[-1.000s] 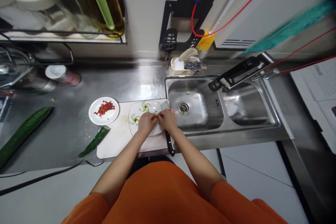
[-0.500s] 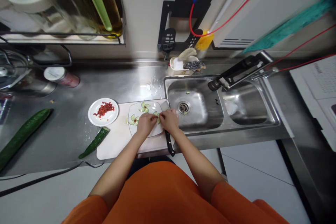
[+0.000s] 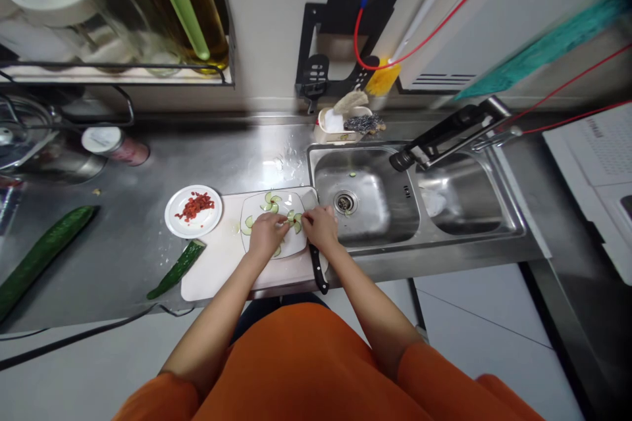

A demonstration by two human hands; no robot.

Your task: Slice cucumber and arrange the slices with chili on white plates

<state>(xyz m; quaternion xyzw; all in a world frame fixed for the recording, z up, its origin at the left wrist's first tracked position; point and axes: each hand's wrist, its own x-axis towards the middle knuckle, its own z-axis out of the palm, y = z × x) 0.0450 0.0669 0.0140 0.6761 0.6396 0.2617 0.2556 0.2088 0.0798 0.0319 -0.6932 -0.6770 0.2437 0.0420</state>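
Knife: we see its black handle pointing our way at the cutting board's right edge; the knife (image 3: 318, 270) is partly hidden by our right hand.
Left hand: our left hand (image 3: 285, 223) is curled over the plate, fingertips drawn close together; we cannot tell whether they grip anything.
Right hand: our right hand (image 3: 305, 218) bends in opposite, fingertips bunched at the slices; we cannot tell what they hold.
Slices: green-edged cucumber slices (image 3: 271, 202) lie in curved fans on our plate (image 3: 295, 247), one fan between our fingertips.
Board: our white cutting board (image 3: 207, 276) lies under the plate, on the bench (image 3: 123, 237).
Cut cucumber: the short piece (image 3: 178, 268) lies at the board's left edge.
Red bits: these (image 3: 197, 205) sit heaped in our round white dish (image 3: 170, 218).
Sink: the steel sink (image 3: 380, 214) is right of the board.
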